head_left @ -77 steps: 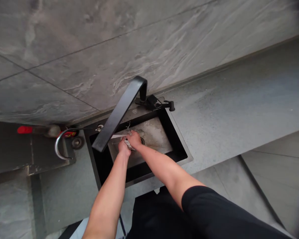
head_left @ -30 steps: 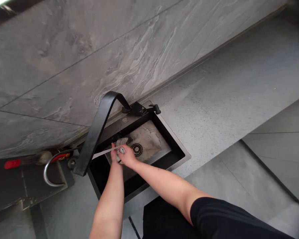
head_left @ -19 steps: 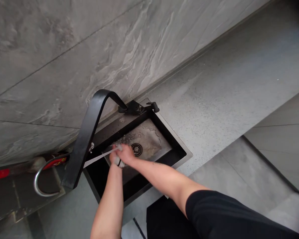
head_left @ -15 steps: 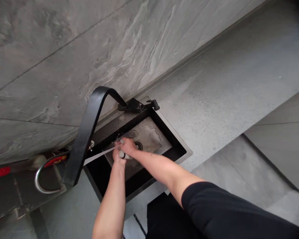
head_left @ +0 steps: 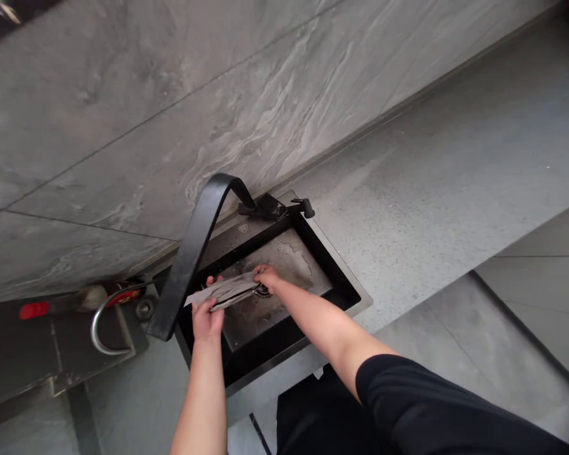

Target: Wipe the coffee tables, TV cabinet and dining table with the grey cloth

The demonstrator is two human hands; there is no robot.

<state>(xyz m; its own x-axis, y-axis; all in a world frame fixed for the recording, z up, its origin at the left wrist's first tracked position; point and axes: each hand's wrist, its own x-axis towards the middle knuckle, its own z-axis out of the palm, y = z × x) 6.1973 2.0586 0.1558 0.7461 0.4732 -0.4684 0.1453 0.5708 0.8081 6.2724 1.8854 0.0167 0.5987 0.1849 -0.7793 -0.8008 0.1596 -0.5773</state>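
One cloth [head_left: 225,292], left hand [head_left: 207,320] and right hand [head_left: 267,276] gripping, black sink [head_left: 334,276] below

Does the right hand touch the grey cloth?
Touching: the head view shows the right hand with its fingers pressed on the end of the grey cloth.

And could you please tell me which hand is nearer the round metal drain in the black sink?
Right hand: just beside the round metal drain. The left hand is farther off, across the sink floor.

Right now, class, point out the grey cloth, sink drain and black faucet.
grey cloth [head_left: 225,292], head view, on its middle
sink drain [head_left: 265,291], head view, on its rim
black faucet [head_left: 195,248], head view, on its spout
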